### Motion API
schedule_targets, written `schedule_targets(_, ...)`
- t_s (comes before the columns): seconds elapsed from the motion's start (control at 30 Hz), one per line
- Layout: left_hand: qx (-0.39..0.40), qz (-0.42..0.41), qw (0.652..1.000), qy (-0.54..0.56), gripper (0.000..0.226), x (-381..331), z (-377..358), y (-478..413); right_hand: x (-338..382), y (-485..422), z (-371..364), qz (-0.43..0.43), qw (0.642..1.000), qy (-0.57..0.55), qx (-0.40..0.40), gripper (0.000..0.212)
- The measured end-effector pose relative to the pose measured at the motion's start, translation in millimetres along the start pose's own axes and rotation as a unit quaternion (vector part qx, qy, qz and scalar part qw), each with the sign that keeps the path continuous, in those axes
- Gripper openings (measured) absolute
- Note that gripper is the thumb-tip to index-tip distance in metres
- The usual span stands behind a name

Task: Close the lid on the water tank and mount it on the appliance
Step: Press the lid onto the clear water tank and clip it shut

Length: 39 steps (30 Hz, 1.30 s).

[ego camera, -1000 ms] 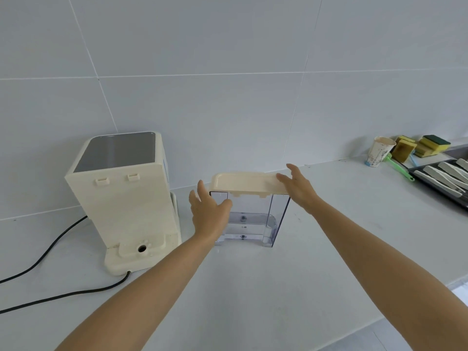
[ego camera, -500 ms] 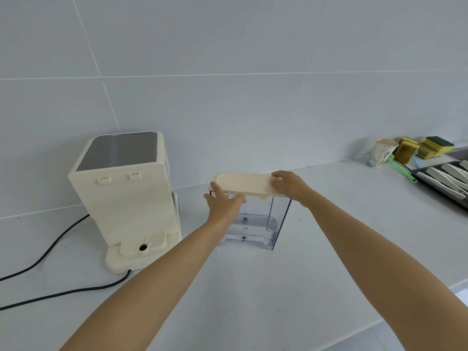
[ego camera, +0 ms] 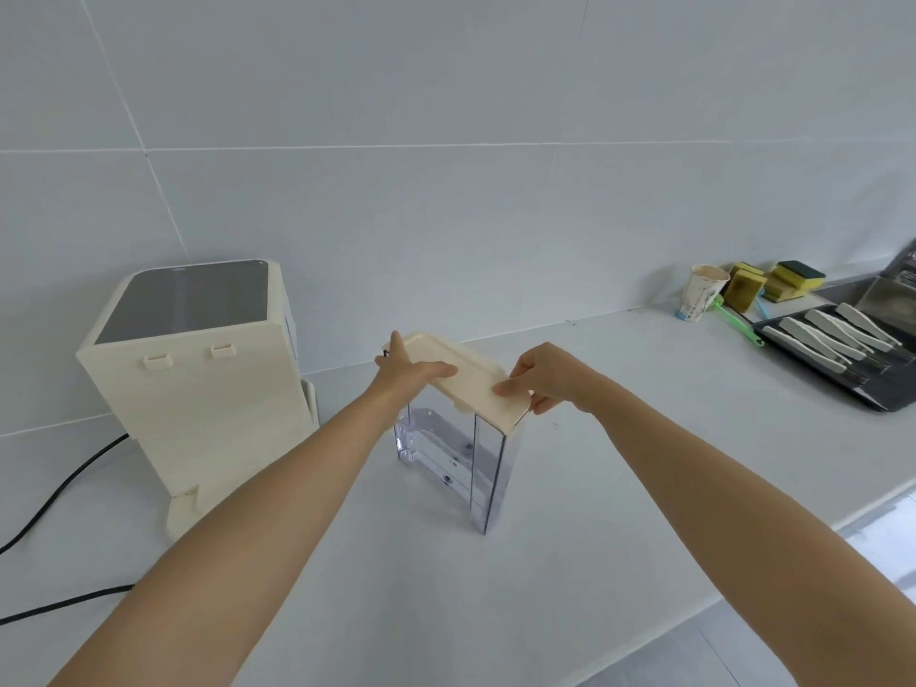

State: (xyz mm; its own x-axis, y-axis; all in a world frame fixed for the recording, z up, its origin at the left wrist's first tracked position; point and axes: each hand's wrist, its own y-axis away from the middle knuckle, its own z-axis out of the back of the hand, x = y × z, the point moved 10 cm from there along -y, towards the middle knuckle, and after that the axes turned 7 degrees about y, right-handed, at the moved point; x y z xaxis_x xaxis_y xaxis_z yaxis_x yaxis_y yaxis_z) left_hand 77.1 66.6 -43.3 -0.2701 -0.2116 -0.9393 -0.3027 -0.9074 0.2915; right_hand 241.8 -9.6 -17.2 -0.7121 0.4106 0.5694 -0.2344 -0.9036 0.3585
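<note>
A clear plastic water tank (ego camera: 461,463) stands upright on the white counter, turned with one corner towards me. A cream lid (ego camera: 471,381) lies on its top. My left hand (ego camera: 409,371) lies flat on the lid's far left end, fingers stretched over it. My right hand (ego camera: 543,376) pinches the lid's near right corner between thumb and fingers. The cream appliance (ego camera: 198,374) with a dark top panel stands to the left of the tank, its back with two small hooks facing me; my left forearm hides part of its base.
Two black cables (ego camera: 54,498) run off to the left from the appliance. At the far right sit a paper cup (ego camera: 701,292), yellow sponges (ego camera: 773,285), a green brush (ego camera: 733,319) and a dark tray (ego camera: 872,389) with several grey tools. The counter's front edge (ego camera: 743,587) runs along the lower right.
The tank has been turned so a corner faces me and sits closer. Both hands have moved onto the lid, the left now flat on top, the right gripping its near corner.
</note>
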Motion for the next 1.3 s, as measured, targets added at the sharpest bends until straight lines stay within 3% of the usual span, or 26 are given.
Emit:
schedule_targets(0.13,0.05,0.0,0.999,0.001,0.118,-5.8,-8.0,-6.7,3.1,6.7,-12.6,-0.017,1.0,0.0,0.019,0.03)
schedule_targets(0.37,0.094,-0.011,0.995,-0.042,0.102,-16.3,-12.7,-17.3,13.6,21.5,-36.1,-0.011,0.995,-0.084,0.052,0.023)
schedule_targets(0.43,0.106,-0.008,0.992,-0.061,0.101,-17.1,-11.9,-20.1,15.3,24.5,-41.7,-0.012,0.994,-0.093,0.063,0.032)
schedule_targets(0.87,0.186,0.01,0.963,-0.193,0.099,-27.9,-31.8,-12.2,49.7,38.1,-82.5,0.023,0.984,-0.048,0.171,0.046)
schedule_targets(1.03,0.208,-0.001,0.95,-0.233,0.095,-28.9,-38.4,-6.8,55.7,36.4,-92.4,0.038,0.985,-0.026,0.169,0.03)
schedule_targets(1.17,0.206,-0.02,0.95,-0.233,0.091,-30.5,-33.9,-2.2,45.3,36.0,-89.1,0.029,0.985,0.026,0.167,0.044)
schedule_targets(1.23,0.205,-0.035,0.953,-0.218,0.092,-29.9,-28.0,0.2,38.0,34.4,-77.8,0.03,0.987,0.074,0.142,0.037)
schedule_targets(1.3,0.196,-0.047,0.96,-0.194,0.091,-28.1,-18.8,3.5,29.7,32.2,-63.5,0.026,0.989,0.076,0.122,0.017)
